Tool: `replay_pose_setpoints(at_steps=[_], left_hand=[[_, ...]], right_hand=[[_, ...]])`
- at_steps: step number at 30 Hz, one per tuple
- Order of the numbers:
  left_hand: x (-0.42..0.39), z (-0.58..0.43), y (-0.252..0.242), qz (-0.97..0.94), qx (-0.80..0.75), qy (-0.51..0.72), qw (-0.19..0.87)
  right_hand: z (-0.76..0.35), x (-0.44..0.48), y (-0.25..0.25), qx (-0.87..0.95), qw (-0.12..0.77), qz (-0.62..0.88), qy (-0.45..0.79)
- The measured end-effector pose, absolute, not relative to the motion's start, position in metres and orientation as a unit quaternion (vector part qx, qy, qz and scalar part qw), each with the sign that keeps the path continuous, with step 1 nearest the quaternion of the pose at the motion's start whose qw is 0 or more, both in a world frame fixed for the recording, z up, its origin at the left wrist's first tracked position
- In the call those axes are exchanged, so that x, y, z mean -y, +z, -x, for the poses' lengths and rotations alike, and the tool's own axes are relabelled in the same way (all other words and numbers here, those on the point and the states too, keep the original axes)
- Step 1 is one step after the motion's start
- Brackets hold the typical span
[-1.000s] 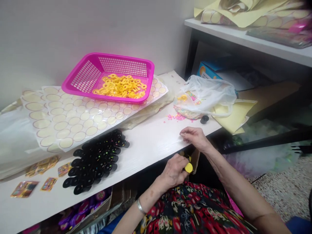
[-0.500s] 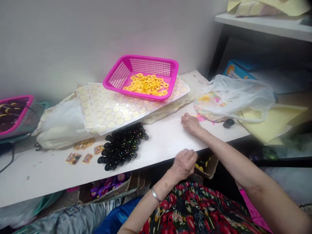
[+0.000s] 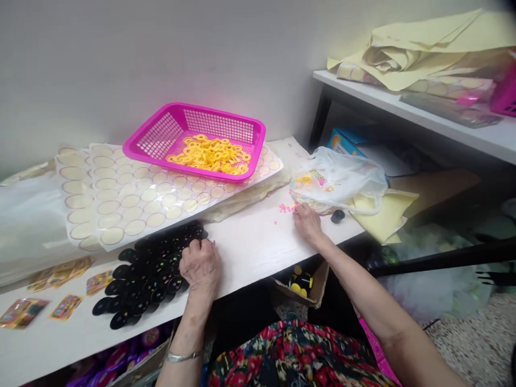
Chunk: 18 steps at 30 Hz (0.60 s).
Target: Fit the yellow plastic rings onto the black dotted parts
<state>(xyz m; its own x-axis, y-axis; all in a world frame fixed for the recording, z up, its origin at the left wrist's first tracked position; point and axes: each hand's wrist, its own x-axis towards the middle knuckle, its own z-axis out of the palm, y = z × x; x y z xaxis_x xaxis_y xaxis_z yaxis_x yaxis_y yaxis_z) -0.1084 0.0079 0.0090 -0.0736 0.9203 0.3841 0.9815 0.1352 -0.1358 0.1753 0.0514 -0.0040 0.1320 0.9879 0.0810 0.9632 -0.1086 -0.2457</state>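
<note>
My left hand (image 3: 200, 269), with curled fingers, is at the right edge of a close-packed group of small black round cups (image 3: 151, 277). Tiny coloured bits show inside several cups. What the fingers hold, if anything, is hidden. Over on the right, my right hand (image 3: 308, 223) has its fingers drawn together beside a scatter of tiny pink rings (image 3: 287, 207). Its fingertips are covered, so I cannot make out what is in them. Just behind it lies a clear plastic bag (image 3: 346, 177) with coloured pieces in it. A black cup (image 3: 337, 216) stands right of that hand.
A pink basket (image 3: 258, 156) of yellow rings (image 3: 212, 156) rests on sheets of round stickers (image 3: 151, 201). Small printed packets (image 3: 66, 307) lie at left. Below the table edge is a box (image 3: 320, 287) with yellow-and-black pieces. A white shelf (image 3: 423, 115) juts out at right.
My left hand has moved left and forward from the table's front edge to the black cups. My right hand remains by the pink rings. The view has shifted to the right.
</note>
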Motion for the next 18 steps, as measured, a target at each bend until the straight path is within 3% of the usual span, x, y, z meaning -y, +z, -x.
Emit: replay_pose_setpoints(at_steps=[10, 18], left_hand=[[-0.006, 0.108, 0.009, 0.692, 0.692, -0.15, 0.141], [-0.004, 0.074, -0.018, 0.726, 0.582, -0.366, -0.017]], right_hand=[[-0.158, -0.068, -0.003, 0.699, 0.136, 0.698, 0.072], [-0.163, -0.07, 0.006, 0.687, 0.174, 0.704, 0.041]])
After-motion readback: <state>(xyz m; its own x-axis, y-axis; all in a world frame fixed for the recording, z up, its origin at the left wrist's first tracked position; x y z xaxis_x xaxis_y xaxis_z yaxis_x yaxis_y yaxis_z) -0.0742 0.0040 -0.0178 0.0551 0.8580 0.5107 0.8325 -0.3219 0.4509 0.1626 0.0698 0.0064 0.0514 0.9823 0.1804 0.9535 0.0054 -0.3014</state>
